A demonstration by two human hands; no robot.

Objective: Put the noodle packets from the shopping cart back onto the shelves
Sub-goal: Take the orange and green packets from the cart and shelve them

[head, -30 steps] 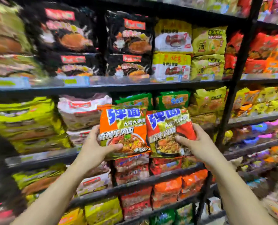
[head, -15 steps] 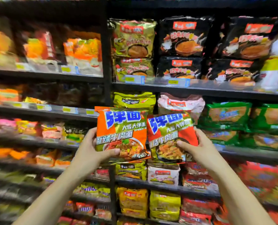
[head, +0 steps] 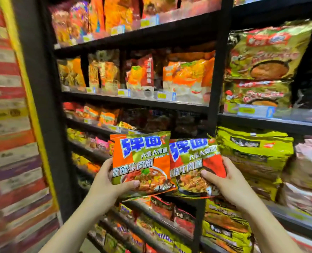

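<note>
I hold two noodle packets side by side in front of the black shelves. My left hand grips the orange packet by its lower left corner, thumb across the front. My right hand grips the red and green packet by its lower right corner. The orange packet slightly overlaps the other one. Both are upright at chest height, facing me, in front of a shelf upright. The shopping cart is out of view.
The shelves are packed with noodle packets: orange bags in the middle bay, olive-green multipacks upper right, yellow-green multipacks to the right. A black end post and stacked cartons stand at the left.
My view has swung left along the aisle; the black packets have left the frame and the shelf's left end and stacked cartons have come in. Both hands keep the same grip on the packets.
</note>
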